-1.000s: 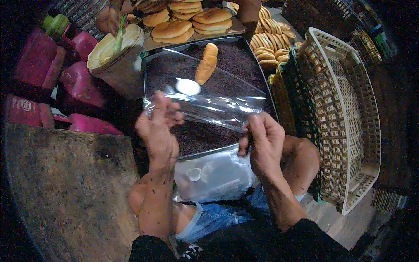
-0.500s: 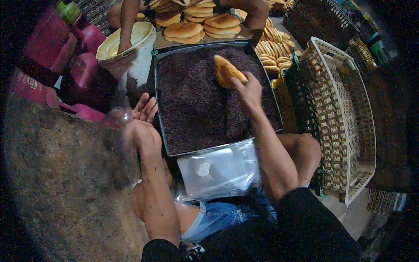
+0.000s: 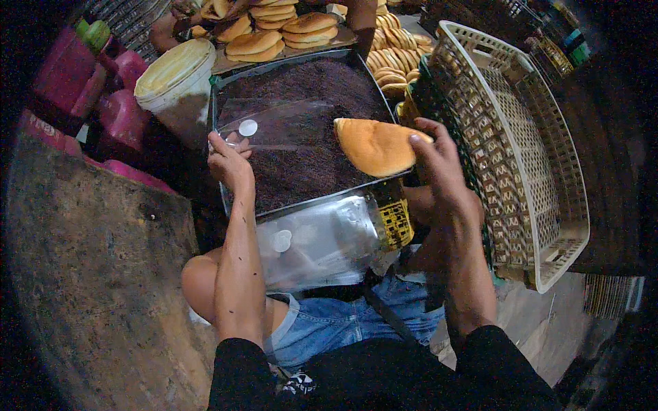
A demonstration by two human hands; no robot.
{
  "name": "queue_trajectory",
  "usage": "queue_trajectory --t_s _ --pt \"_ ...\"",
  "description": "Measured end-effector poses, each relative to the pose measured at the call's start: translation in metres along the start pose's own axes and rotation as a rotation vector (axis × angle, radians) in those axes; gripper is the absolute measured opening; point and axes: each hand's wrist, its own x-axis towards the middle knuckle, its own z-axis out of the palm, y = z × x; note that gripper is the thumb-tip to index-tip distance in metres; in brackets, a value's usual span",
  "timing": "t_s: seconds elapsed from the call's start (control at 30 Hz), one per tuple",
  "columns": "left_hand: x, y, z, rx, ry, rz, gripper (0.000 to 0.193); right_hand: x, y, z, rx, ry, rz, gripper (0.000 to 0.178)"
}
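Pinched in the fingers of my left hand (image 3: 232,163) is a clear plastic bag (image 3: 288,130) with a round white spot, stretched out over the tray. My right hand (image 3: 444,154) grips the right end of a folded golden bread bun (image 3: 377,147), thumb on top. The bun lies level above the tray's right front corner, its left tip close to the bag's right end. Beneath both hands' things is a shallow metal tray (image 3: 218,103) filled with dark, fine sprinkles (image 3: 295,175). On my lap, a stack of clear plastic bags (image 3: 322,240) touches the tray's near side.
Several stacked buns (image 3: 253,45) sit on a board beyond the tray, beside another person's arms. A white bucket (image 3: 175,75) stands far left, near pink containers (image 3: 123,120). More buns (image 3: 397,51) lie far right. A cream plastic crate (image 3: 514,157) stands on edge at the right.
My right hand has drawn the bun rightward and nearer, turning it flatter. My left hand has brought a bag over the tray. The other person's hand has left the bucket.
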Motion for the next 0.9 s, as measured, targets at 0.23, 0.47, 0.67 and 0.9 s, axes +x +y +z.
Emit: queue_trajectory --t_s 0.23,0.47,0.67,0.9 --pt "-0.074 0.044 0.024 -0.376 -0.435 -0.061 0.082 -0.001 -0.018 0.022 0.121 -0.065 -0.019 0.041" --pt "-0.100 0.055 0.008 -0.465 -0.704 -0.297 0.067 -0.022 -0.023 0.079 -0.134 -0.044 -0.321 0.044" --pt "-0.088 0.036 -0.002 -0.698 -0.512 -0.679 0.057 -0.031 -0.018 0.102 -0.818 0.243 -1.067 0.055" --pt "-0.095 0.050 0.005 -0.204 -0.488 -0.490 0.058 0.019 -0.032 0.117 -1.137 -0.421 -0.233 0.075"
